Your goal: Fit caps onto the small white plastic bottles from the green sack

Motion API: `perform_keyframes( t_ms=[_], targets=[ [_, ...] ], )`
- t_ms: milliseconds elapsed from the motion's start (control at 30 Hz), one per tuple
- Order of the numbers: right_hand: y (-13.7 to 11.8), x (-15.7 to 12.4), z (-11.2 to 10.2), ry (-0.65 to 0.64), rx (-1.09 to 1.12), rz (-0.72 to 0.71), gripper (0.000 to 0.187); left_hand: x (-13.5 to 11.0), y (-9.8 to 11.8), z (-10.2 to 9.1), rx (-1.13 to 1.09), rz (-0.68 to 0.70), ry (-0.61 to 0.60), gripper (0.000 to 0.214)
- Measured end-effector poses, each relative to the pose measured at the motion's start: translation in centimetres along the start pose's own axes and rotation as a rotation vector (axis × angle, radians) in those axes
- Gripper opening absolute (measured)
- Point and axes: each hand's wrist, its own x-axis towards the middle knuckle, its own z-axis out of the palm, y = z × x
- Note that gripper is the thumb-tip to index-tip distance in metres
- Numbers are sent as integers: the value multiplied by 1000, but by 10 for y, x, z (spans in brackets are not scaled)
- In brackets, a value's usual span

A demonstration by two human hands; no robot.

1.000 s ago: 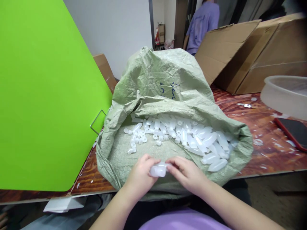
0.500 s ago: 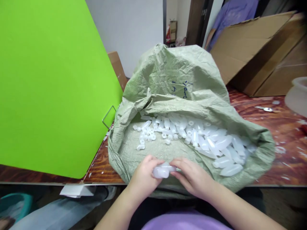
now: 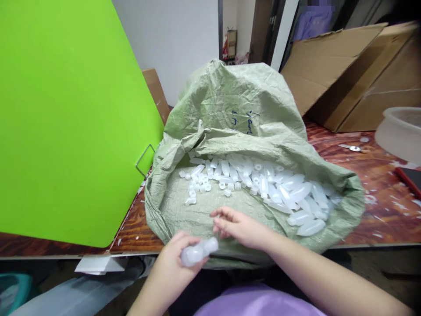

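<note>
My left hand (image 3: 179,259) is wrapped round a few translucent white plastic pieces (image 3: 199,251), rounded and bottle-like, near the front edge of the table. To its right and a little higher, my right hand (image 3: 235,226) has its fingers bent but apart, and I see nothing in them. Both hands are over the front lip of a pale green woven sack (image 3: 197,219). Inside its mouth lies a heap of similar long, tapered white pieces (image 3: 299,193). Small white ring-like bits (image 3: 200,182) are scattered at the heap's left end.
A bright green board (image 3: 72,123) with a metal loop (image 3: 144,160) stands left. Beyond the sack at right are an open cardboard box (image 3: 335,70), a key (image 3: 353,148) and a frosted tub (image 3: 399,136). A teal basin (image 3: 21,289) and another person's leg (image 3: 82,294) show lower left.
My hands have come apart. The left has moved left and down with the white pieces in it; the right has let go of them and moved slightly up and left.
</note>
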Motion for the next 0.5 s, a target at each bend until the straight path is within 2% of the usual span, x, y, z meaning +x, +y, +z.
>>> perform_keyframes(
  t_ms=[67,133,200,267,333,400,500],
  targets=[
    [-2,13,-18,188,-468,28,31,-16,-12,-14,-106,-124,-250,28],
    [0,27,-31,311,-660,79,31,-28,-33,-20,-215,-218,-490,37],
    [5,39,-37,331,-712,105,27,-33,-57,-13,-341,-340,-610,42],
    [11,45,-36,319,-738,100,22,-30,-78,6,-482,-509,-672,44],
    [14,43,-33,317,-746,83,21,-22,-89,34,-563,-586,-653,37],
    [13,36,-33,318,-728,64,21,-10,-89,64,-584,-593,-609,29],
    [10,16,-39,319,-663,40,21,13,-75,105,-529,-510,-579,26]
  ],
)
